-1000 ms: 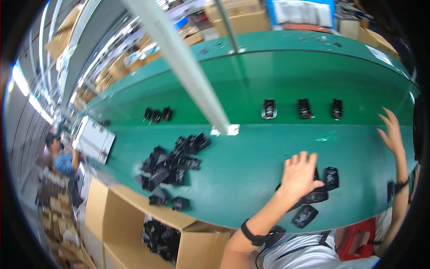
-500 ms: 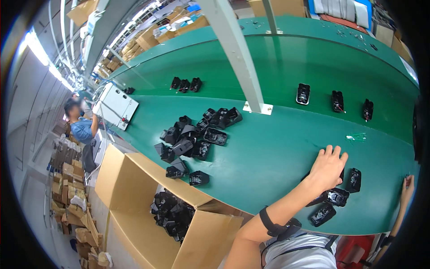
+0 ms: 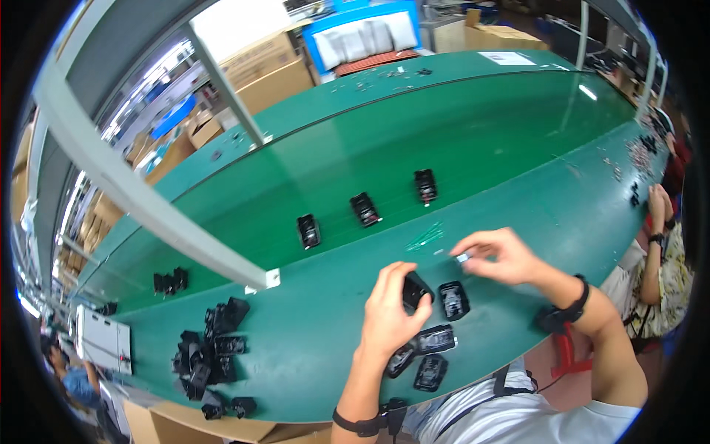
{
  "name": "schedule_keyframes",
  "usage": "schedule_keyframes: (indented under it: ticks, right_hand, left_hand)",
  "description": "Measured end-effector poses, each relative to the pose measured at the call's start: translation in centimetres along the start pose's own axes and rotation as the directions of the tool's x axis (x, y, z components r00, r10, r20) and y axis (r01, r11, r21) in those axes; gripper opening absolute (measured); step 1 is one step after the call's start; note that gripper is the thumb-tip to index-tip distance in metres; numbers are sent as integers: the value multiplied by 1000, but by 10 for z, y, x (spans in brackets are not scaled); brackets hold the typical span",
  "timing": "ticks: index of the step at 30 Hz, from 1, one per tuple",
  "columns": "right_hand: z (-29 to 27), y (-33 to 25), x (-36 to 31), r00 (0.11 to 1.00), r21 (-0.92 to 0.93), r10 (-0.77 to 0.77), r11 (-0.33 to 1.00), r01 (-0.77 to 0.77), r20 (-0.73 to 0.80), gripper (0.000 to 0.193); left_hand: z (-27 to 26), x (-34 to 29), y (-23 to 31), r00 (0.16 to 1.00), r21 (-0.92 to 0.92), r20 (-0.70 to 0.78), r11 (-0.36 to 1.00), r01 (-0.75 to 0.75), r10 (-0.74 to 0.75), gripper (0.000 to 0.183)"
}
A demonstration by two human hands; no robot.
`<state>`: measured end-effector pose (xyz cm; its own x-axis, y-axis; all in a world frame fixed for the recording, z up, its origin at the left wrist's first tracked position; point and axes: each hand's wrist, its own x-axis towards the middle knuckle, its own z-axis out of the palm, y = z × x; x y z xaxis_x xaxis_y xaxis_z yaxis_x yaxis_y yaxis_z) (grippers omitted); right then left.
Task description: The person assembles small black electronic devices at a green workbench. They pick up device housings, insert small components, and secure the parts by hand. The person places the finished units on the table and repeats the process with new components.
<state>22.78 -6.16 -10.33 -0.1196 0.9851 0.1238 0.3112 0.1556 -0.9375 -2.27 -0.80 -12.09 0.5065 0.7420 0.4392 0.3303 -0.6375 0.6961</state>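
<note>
My left hand is wrapped round a black plastic housing, an open shell held tilted above the green table. To its right, my right hand pinches a small pale, shiny piece between thumb and fingers; its kind is too small to tell. Just below the hands lie more open black shells: one upright housing, one lying sideways, one near my wrist and one closest to me. Thin green strips lie beyond my hands.
A heap of black housings sits at the left, above a cardboard box. Three housings, one of them, stand along the green belt. A grey post rises at the left. Another person's hands work at the far right.
My view has swung to the right. My left hand now holds a housing raised off the table, and my right hand has come in from the right edge with a small piece.
</note>
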Motion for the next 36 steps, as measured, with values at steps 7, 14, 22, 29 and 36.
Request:
schedule_keyframes:
  ticks: [7,14,22,29,36]
  right_hand:
    - [40,13,0,982,574,185,802,-167,27,33]
    - [42,27,-8,973,642,222,738,-209,61,24]
    - [52,28,-5,979,670,201,720,-179,46,38]
    - [51,31,-11,988,602,45,796,56,-150,22]
    - [59,25,-20,980,223,-161,957,185,-120,28]
  left_hand:
    - [8,3,-6,974,-408,145,887,217,-172,57]
    - [13,-3,2,983,-560,57,809,178,-176,59]
    - [18,-11,3,959,-686,45,689,234,-281,78]
    - [15,-4,21,981,-371,105,909,189,-161,27]
    - [17,-9,15,951,-362,203,884,296,-235,22]
